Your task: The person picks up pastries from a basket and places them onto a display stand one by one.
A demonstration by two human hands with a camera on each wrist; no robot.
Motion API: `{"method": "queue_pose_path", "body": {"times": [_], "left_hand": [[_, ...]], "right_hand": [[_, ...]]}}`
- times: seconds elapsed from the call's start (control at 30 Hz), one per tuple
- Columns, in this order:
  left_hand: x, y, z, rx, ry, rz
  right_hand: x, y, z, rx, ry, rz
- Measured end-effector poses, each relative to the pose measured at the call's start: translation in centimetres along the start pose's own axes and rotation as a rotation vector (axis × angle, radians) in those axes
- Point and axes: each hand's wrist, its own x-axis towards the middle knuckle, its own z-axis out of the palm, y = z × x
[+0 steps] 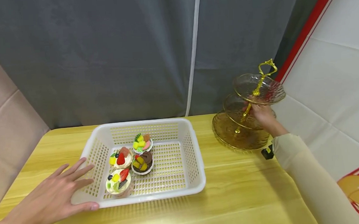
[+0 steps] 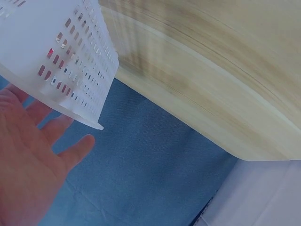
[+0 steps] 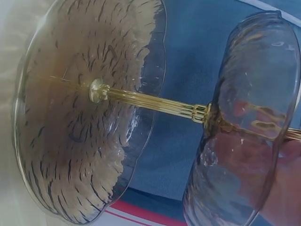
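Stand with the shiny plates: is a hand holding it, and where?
Yes, the right hand holds the stand by its gold post, between the middle plate and the top plate.

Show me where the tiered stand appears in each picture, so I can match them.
Head: the tiered stand is right of centre, gripped by the right hand.
Left wrist: not in it.
Right wrist: a large plate fills the left, a smaller one the right, a gold post between.
Shared landmark: the curtain, greyer from the head, bluer from both wrists.

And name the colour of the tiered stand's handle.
Gold; the handle shows best in the head view.
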Motion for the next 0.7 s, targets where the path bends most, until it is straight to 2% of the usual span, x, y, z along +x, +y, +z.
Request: {"method": "queue_pose_path", "body": {"times": [0.4,0.7], "left_hand": [[0.0,-0.1,0.0,-0.010,-0.027,-0.021],[-0.1,0.0,0.0,-0.001,0.020,0.008]], "right_hand": [[-0.7,-0.8,1.0,0.008,-0.075,-0.004],[-1.1,-1.5,1.9,-0.008,-0.123,0.010]]}}
